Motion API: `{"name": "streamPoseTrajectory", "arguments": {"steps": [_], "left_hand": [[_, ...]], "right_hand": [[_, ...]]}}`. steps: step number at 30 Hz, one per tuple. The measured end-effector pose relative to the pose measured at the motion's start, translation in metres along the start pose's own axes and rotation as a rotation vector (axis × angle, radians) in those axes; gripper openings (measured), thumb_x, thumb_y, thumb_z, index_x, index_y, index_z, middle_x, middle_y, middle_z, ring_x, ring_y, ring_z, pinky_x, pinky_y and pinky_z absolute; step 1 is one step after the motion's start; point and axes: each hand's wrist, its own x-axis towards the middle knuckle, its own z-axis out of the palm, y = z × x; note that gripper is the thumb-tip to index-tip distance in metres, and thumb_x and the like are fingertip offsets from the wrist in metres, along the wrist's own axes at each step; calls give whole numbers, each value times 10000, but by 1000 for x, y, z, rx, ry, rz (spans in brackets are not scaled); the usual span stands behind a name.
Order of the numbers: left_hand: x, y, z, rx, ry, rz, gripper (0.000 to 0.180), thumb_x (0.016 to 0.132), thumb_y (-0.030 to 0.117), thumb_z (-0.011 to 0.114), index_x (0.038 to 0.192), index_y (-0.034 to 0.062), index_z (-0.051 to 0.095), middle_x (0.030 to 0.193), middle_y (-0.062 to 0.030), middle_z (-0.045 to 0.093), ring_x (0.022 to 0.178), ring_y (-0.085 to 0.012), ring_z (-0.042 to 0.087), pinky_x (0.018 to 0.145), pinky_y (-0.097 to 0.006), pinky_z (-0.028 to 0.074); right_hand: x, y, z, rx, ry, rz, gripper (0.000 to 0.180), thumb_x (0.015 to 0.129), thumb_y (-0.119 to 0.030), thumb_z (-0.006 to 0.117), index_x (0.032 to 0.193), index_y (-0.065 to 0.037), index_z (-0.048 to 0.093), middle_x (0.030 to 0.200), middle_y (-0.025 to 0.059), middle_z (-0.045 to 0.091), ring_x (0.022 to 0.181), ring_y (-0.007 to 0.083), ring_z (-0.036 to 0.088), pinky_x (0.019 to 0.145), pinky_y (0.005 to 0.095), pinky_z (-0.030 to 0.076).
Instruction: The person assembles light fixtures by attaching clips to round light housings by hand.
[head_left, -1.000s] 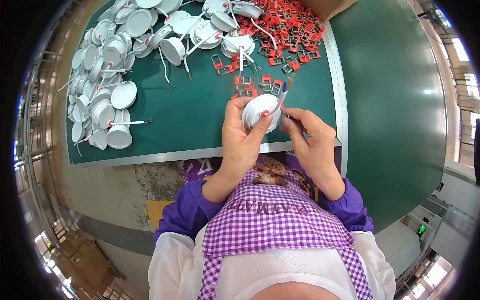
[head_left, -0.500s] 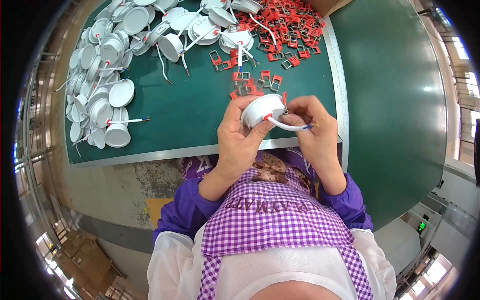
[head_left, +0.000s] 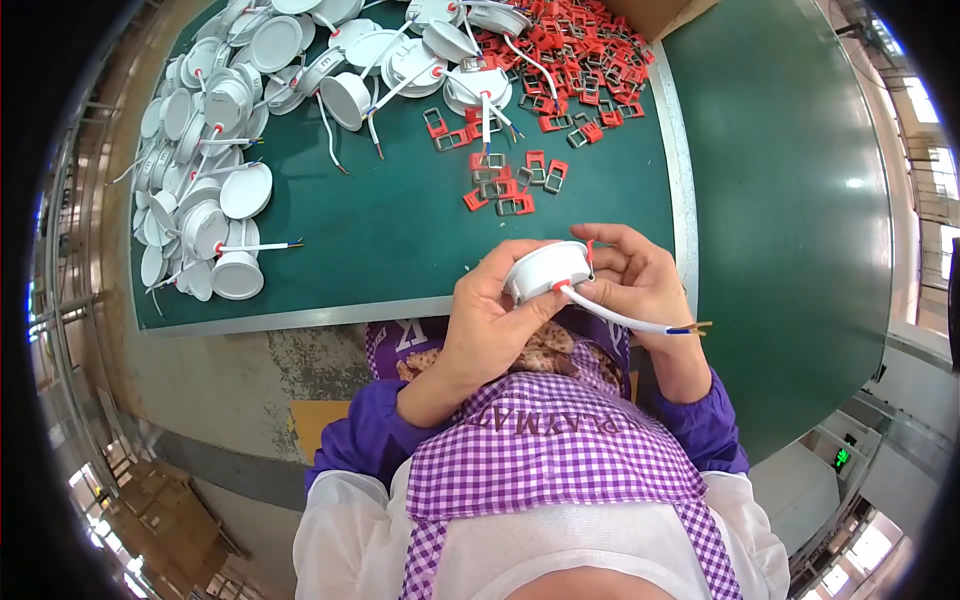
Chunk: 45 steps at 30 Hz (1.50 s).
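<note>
My left hand [head_left: 485, 325] grips a round white downlight [head_left: 545, 272] by its side, thumb below and fingers behind. Out of a red grommet on the downlight comes a white cable [head_left: 625, 319], its bare wire ends pointing right past my right wrist. At the downlight's right edge is a red-and-metal clip [head_left: 590, 262]. My right hand [head_left: 645, 285] is closed around that clip, thumb and fingers at the rim; the fingertips partly hide it. Just beyond the hands, several loose red-and-metal clips [head_left: 515, 204] lie on the green table.
A heap of white downlights [head_left: 230, 105] with cables covers the table's left and far side. A pile of red clips [head_left: 600, 60] lies at the far right, beside a cardboard box [head_left: 660, 14]. A metal edge strip [head_left: 682, 190] separates the green table [head_left: 370, 230] from another green surface [head_left: 780, 200].
Both hands have drawn the downlight nearer to me and slightly right. The cable's end has swung down and right, now lying over my right wrist.
</note>
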Motion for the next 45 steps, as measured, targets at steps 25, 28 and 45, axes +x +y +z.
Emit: {"name": "streamPoseTrajectory", "arguments": {"steps": [25, 28, 45], "left_hand": [[1, 13, -38, -336, 115, -192, 363, 875, 34, 664, 1208, 0, 524, 1065, -107, 662, 974, -183, 661, 836, -339, 555], [4, 13, -37, -174, 125, -203, 293, 866, 49, 703, 1121, -1, 569, 1016, -64, 662, 872, -121, 650, 774, -277, 548], [11, 6, -25, 12, 154, -153, 297, 848, 71, 727, 1106, 19, 589, 974, -41, 672, 814, -80, 634, 671, -216, 501]], "right_hand": [[79, 19, 0, -1110, 391, -475, 303, 807, -194, 732, 1028, -60, 574, 956, 133, 581, 793, 329, 634, 674, 431, 505], [78, 16, 2, -977, 410, -500, 285, 817, -190, 725, 1007, -48, 567, 957, 131, 583, 776, 330, 631, 668, 429, 505], [50, -2, 6, -546, 365, -336, 128, 861, -43, 664, 949, 22, 596, 823, 96, 688, 696, 164, 700, 638, 269, 530]]}}
